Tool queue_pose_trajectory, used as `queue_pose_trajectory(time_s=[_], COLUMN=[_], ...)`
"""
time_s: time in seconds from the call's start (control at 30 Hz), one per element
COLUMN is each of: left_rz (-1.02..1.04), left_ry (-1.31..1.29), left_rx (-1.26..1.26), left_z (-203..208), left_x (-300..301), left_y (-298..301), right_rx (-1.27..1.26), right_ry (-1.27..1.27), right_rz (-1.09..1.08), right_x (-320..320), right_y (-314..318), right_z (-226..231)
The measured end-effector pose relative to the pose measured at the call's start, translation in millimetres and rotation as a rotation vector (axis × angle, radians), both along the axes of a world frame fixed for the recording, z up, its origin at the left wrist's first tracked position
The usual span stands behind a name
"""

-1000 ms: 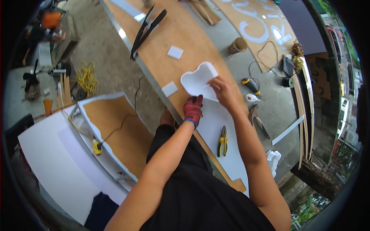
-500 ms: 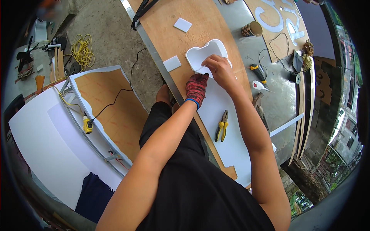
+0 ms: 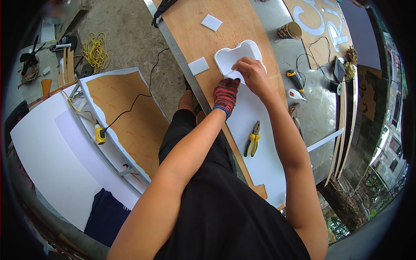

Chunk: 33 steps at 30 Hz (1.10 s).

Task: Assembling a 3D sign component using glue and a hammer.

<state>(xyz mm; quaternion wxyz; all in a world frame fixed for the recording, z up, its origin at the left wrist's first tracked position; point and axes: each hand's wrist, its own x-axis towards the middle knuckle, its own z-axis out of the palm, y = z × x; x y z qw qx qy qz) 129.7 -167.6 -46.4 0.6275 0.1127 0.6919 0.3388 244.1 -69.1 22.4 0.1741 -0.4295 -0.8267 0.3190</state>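
Note:
A white, lobed, open-topped shell with thin upright walls (image 3: 250, 47) stands on the workbench in front of me. My left hand (image 3: 225, 93), in a red and black knit glove, is closed on the near wall of the shell. Bare, with fingers bent and pinched together, my right hand (image 3: 254, 75) reaches over the shell's near right side. Whatever its fingertips hold is too small to make out. Combination pliers with yellow and black handles (image 3: 252, 138) lie on the long white sheet (image 3: 265, 173) nearer to me.
Two white rectangular pieces, one closer (image 3: 198, 66) and one farther (image 3: 212, 22), lie on the brown board. To the right are a paper cup (image 3: 290, 30), a yellow-black tool (image 3: 295, 80) and a small white bottle (image 3: 295, 94). A metal-framed panel (image 3: 125, 99) stands at left.
The view has shifted slightly, so the bench things sit a little farther right. Both hands stay at the shell; the right fingers have moved only slightly.

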Motion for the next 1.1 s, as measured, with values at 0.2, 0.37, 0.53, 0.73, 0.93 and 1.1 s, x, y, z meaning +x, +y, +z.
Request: queue_pose_trajectory(time_s=[0.2, 0.37, 0.53, 0.73, 0.93, 1.1], left_rz=[-0.001, 0.022, 0.021, 0.009, 0.019, 0.02], left_ry=[0.045, 0.023, 0.038, 0.024, 0.013, 0.017], left_rx=[0.043, 0.047, 0.063, 0.042, 0.049, 0.052], left_z=[-4.5, -6.5, -10.9, -5.7, -5.3, -6.1], left_x=[-0.7, 1.1, 0.4, -0.9, -1.3, 0.5], left_y=[-0.1, 0.6, -1.4, 0.2, 0.0, -0.6], right_rx=[0.006, -0.014, 0.004, 0.015, 0.01, 0.008], right_ry=[0.014, 0.019, 0.023, -0.004, -0.004, -0.013], right_rz=[-0.004, -0.001, 0.0, 0.013, 0.023, 0.018], right_x=[-2.0, 0.7, 0.3, 1.6, 0.9, 2.6], right_y=[-0.1, 1.2, 1.3, 1.8, 2.3, 2.2], right_z=[-0.6, -1.0, -3.0, -3.7, -2.4, -3.5])
